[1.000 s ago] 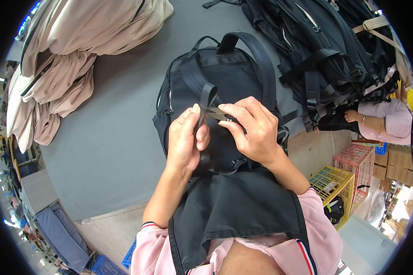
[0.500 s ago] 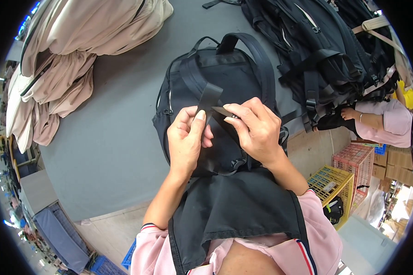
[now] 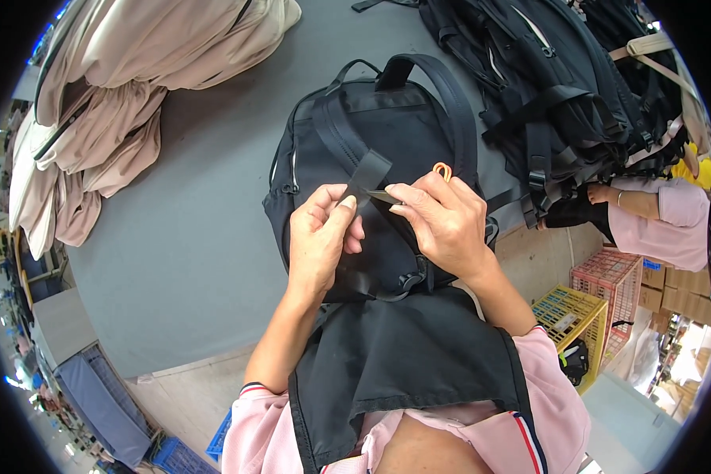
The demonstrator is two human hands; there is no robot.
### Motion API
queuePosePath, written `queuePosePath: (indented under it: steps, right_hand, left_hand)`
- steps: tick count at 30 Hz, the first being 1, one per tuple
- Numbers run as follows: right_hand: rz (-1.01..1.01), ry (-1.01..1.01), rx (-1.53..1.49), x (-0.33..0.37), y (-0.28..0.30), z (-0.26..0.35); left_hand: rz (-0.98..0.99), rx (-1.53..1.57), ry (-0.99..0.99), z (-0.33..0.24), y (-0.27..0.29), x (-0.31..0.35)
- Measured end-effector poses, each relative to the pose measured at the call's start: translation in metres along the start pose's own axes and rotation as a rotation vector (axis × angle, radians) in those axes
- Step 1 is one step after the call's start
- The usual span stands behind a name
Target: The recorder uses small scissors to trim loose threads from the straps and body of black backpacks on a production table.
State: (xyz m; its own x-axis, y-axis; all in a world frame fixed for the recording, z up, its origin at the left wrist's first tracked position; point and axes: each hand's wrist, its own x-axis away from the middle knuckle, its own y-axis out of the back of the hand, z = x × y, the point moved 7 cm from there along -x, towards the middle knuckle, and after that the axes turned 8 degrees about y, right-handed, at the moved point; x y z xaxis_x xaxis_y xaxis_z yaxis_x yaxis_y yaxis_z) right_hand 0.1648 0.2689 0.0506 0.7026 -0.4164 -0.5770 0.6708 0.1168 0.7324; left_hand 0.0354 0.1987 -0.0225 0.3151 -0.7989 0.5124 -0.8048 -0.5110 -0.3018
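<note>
Dark webbing pinched in the left hand, a metal tool's tip beside it in the right

The left hand (image 3: 316, 241) grips a flat dark strap (image 3: 369, 169) between thumb and fingers, its end standing up beyond the fingertips. The right hand (image 3: 448, 225) is closed on a small pointed metal tool (image 3: 382, 196), the tip aimed leftward at the strap; whether the two touch, I cannot tell. An orange loop (image 3: 442, 171) shows just beyond the right hand's knuckles.

Under and beyond both hands, a black backpack (image 3: 399, 130) lies on a grey counter (image 3: 189, 253), its padded shoulder straps (image 3: 460, 118) uppermost and a black buckle (image 3: 409, 280) below the gap between the hands. Nearer the body than the hands hangs a black apron (image 3: 415, 340).

Far beyond the left hand, to its left, beige fabric (image 3: 174, 47) is heaped. Beyond the right hand, to its right, more black bags (image 3: 561, 103) are piled, with a co-worker's hand (image 3: 600, 193) beside them. Nearer the body and right of the right hand stand a yellow crate (image 3: 573, 310) and a pink crate (image 3: 608, 272)
</note>
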Motion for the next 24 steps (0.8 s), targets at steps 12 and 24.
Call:
queuePosePath:
  steps: [12, 24]
  right_hand:
    - [-0.065, -0.05, -0.068, 0.003, -0.008, -0.01]
    - [0.019, -0.572, -0.785, 0.01, -0.021, -0.038]
  left_hand:
    - [0.073, 0.022, 0.057, -0.001, -0.006, -0.001]
    - [-0.13, -0.742, -0.806, -0.031, -0.034, 0.023]
